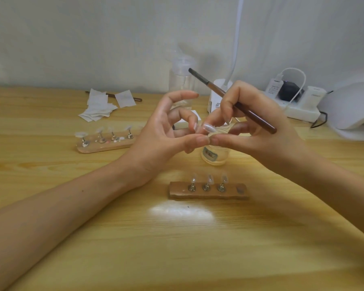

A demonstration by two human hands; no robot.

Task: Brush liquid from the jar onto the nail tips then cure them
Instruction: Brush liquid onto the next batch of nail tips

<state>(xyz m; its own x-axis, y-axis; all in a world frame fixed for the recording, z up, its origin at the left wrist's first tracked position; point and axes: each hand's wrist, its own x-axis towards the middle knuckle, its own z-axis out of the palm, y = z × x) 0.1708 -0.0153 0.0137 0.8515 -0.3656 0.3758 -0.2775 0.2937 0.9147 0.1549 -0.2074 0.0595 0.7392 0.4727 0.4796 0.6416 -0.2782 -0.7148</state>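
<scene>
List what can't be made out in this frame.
Mouth and fill of the jar: head view, behind left hand and right hand; label blurred.
What the left hand pinches: hidden by thumbs.
Part of the curing lamp: cut by right edge.
Most of the second brush: under wipes.
</scene>
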